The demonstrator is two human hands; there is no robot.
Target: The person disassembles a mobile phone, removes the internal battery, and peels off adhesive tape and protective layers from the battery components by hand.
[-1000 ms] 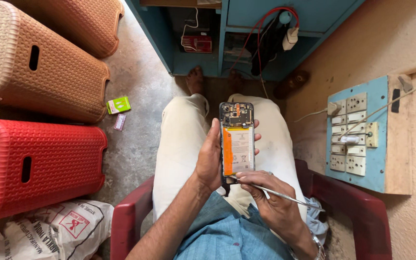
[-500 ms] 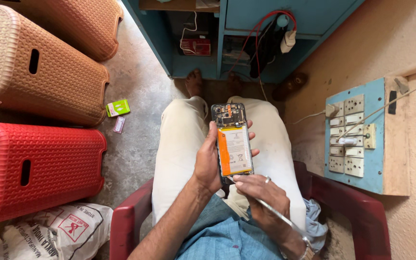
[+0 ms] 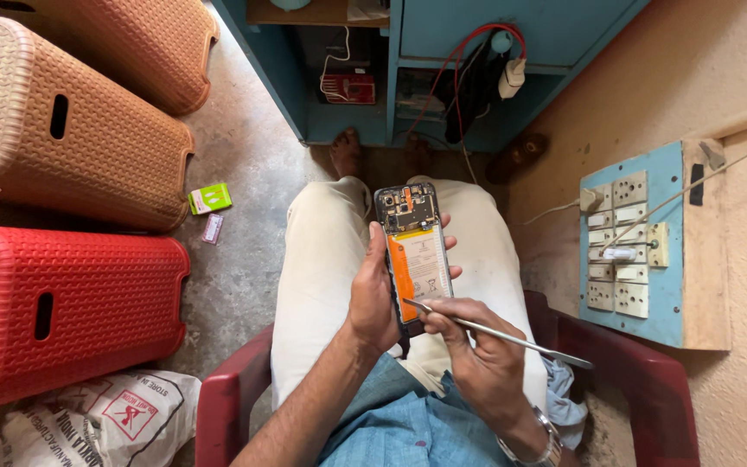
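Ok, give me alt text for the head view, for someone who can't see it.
A seated person's left hand holds an opened phone over their lap while the right hand puts a thin metal tool to its lower edge. Red and brown plastic stools stand alongside.

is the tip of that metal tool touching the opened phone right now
Touching. The head view shows the thin metal tool, pinched in the right hand, with its tip resting on the lower edge of the opened phone, no gap visible.

Orange-and-white battery (image 3: 418, 266) in a black opened phone (image 3: 411, 255), red woven-textured stool (image 3: 62, 307), blue switchboard (image 3: 631, 242), maroon chair (image 3: 641, 389).
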